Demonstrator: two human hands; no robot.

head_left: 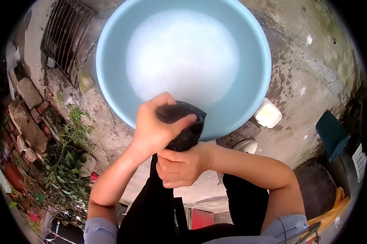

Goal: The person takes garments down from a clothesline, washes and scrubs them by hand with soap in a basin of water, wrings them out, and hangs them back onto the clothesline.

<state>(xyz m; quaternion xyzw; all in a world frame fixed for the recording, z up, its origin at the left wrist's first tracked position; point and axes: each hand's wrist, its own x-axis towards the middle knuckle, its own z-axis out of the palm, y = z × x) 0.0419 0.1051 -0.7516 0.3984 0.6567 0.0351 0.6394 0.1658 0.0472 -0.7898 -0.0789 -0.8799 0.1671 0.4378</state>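
Observation:
A black, smooth, leather-like item (pixel 179 138) with a folded opening and a pointed flap is between my two hands, at the near rim of a big light-blue basin (pixel 264 65). My left hand (pixel 155 124) grips it from above, with the thumb pressed along its edge. Just below, my right hand (pixel 183 164) is closed around its lower end with the fingers curled. I cannot tell exactly what kind of item it is, since my hands cover much of it. The basin holds a bright, whitish, cloudy liquid or foam (pixel 183 53).
A white container (pixel 268 114) with something yellowish inside stands right of the basin. A metal grate (pixel 67 36) lies at upper left. Plants (pixel 69 162) and stone slabs (pixel 27 122) line the left side. At right are a dark green object (pixel 332 134) and a white plastic basket (pixel 359 160).

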